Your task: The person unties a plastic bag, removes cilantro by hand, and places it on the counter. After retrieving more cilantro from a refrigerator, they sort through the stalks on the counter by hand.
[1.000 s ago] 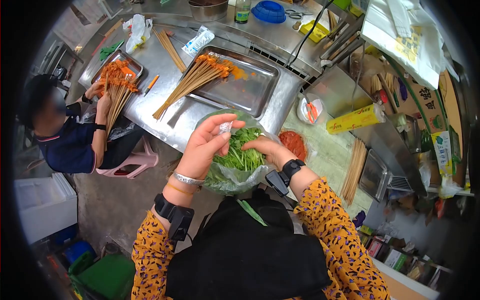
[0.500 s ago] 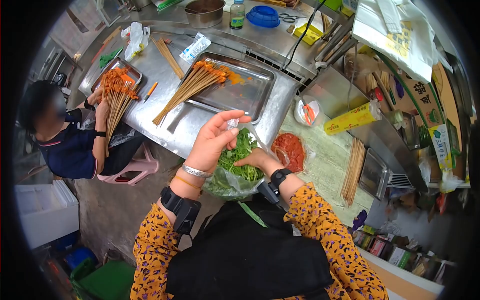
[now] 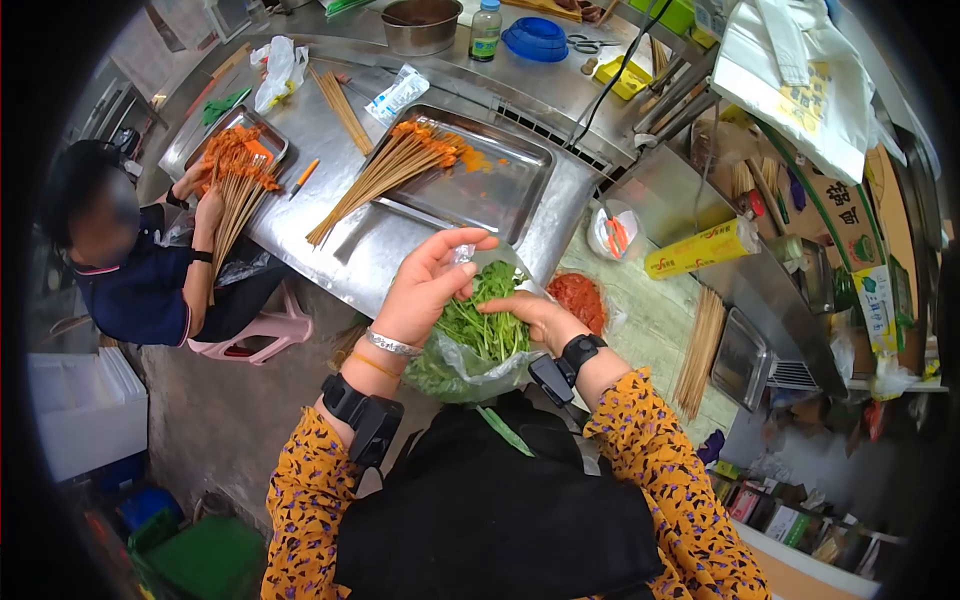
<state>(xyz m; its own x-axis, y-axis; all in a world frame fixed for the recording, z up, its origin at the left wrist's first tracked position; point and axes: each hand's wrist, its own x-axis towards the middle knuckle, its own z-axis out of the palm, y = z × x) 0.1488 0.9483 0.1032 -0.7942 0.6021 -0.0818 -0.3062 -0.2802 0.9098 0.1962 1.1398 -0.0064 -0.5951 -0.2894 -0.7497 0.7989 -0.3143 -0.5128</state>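
In front of my apron hangs a clear plastic bag [image 3: 470, 383] filled with leafy green herbs [image 3: 487, 325]. My left hand [image 3: 440, 275] is closed in a pinch on the bag's upper edge, with a bit of crumpled plastic showing at the fingertips. Inside the bag's mouth, my right hand [image 3: 530, 315] grips some of the greens; the tips of its fingers are partly hidden among the leaves. Just beyond that hand, red minced or sliced meat [image 3: 577, 302] in clear plastic lies on the green worktop.
A metal tray [image 3: 500, 190] holds orange-coated skewers [image 3: 385, 185]. At left, a seated person [image 3: 140, 260] handles similar skewers over another tray. To the right are a yellow box [image 3: 700, 250], bare sticks [image 3: 700, 350] and a small tray [image 3: 742, 358].
My right hand has shifted slightly up over the greens, its thumb now higher. My left hand keeps its pinch on the bag. The camera view has moved a little.
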